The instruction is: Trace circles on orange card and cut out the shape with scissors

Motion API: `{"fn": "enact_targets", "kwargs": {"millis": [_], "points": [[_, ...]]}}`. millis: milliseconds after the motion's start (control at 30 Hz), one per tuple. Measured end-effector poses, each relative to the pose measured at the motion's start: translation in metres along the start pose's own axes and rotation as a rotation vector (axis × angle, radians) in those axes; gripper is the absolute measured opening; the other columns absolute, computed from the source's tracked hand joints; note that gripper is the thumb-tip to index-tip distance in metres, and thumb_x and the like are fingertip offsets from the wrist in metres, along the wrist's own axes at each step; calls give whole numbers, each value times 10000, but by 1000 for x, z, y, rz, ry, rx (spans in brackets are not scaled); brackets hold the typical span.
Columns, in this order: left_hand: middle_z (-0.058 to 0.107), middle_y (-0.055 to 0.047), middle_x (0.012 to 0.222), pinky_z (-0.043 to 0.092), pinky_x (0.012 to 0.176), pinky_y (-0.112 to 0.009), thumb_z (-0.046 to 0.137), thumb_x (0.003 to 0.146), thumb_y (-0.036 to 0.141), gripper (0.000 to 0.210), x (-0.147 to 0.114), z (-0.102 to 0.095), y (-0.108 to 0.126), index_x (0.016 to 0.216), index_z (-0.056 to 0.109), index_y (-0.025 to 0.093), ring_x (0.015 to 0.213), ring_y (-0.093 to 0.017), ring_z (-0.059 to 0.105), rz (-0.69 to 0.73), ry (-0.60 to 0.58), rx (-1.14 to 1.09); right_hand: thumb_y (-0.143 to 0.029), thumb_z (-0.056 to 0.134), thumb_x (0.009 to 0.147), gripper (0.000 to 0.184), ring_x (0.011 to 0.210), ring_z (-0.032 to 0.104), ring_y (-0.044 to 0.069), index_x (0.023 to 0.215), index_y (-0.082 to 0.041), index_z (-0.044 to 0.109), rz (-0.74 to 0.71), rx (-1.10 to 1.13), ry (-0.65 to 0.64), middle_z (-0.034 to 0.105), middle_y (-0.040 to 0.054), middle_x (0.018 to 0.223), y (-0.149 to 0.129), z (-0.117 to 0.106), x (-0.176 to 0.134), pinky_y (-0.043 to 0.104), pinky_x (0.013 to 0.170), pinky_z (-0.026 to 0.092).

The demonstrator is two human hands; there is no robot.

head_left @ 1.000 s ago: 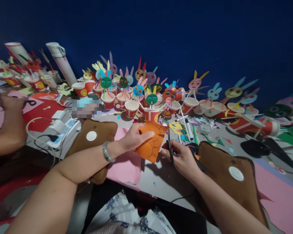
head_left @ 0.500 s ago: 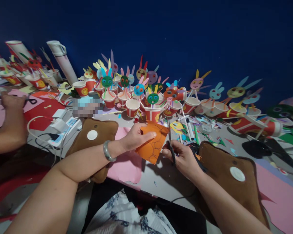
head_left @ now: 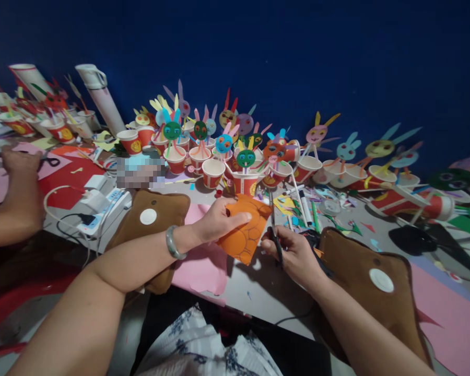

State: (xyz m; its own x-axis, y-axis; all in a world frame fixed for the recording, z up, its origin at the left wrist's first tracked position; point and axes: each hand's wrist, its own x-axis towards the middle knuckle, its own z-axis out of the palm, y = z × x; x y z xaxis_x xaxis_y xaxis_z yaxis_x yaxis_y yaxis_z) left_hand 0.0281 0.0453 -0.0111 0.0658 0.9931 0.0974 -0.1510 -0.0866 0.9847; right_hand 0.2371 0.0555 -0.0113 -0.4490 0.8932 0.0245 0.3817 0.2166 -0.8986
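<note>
Since a second ago, only the orange paper (head_left: 245, 240) has visibly changed: its far right corner, flatter then, now buckles beside the scissors (head_left: 276, 244). Your left hand (head_left: 217, 222) pinches that sheet, thumb on top, while the fingers of your right hand (head_left: 295, 256) are wrapped round the scissor handles; you cannot tell how wide the blades stand. Paper and scissors are both held above the desk (head_left: 254, 300). Near your left wrist lies a pink sheet (head_left: 203, 274), with a left brown pad (head_left: 164, 209) beside it and a right brown pad (head_left: 356, 277) by your right forearm. Farther out, paper cups (head_left: 213, 176) stand crowded together.
</note>
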Motion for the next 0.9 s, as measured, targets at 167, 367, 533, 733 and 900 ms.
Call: {"fn": "enact_targets", "kwargs": {"millis": [167, 367, 533, 733, 900], "points": [[744, -59, 844, 576, 652, -240, 719, 729, 312, 218, -1, 1, 2, 845, 699, 128, 747, -154, 692, 2, 5, -3, -617, 743, 752, 475, 509, 416, 107, 612, -205, 553, -1, 18, 5, 507, -31, 529, -1, 0, 0, 237, 467, 347], [728, -38, 811, 562, 651, -219, 705, 730, 274, 186, 0, 0, 7, 843, 693, 127, 728, -130, 673, 20, -20, -7, -625, 740, 752, 477, 513, 424, 112, 624, -202, 560, 14, 35, -22, 499, -31, 540, -1, -2, -1, 242, 478, 349], [738, -47, 846, 570, 673, -231, 705, 735, 286, 207, 1, -2, 10, 868, 699, 128, 750, -137, 683, 12, -46, -12, -651, 731, 756, 504, 522, 428, 114, 608, -199, 564, 1, 15, -32, 517, -21, 543, -1, -3, 0, 246, 487, 353], [751, -70, 861, 580, 680, -257, 732, 733, 309, 232, 3, -6, 10, 864, 717, 118, 768, -165, 697, 37, -49, 23, -666, 727, 756, 518, 515, 428, 113, 600, -200, 563, -3, 6, -38, 515, -21, 542, -1, -5, -1, 248, 485, 353], [744, -56, 811, 564, 657, -247, 765, 709, 306, 234, 7, -10, 10, 840, 701, 124, 719, -152, 680, 41, -75, 15, -655, 760, 728, 516, 513, 429, 107, 606, -190, 573, 10, 34, -60, 510, -26, 529, 1, -6, -1, 242, 487, 346]]}}
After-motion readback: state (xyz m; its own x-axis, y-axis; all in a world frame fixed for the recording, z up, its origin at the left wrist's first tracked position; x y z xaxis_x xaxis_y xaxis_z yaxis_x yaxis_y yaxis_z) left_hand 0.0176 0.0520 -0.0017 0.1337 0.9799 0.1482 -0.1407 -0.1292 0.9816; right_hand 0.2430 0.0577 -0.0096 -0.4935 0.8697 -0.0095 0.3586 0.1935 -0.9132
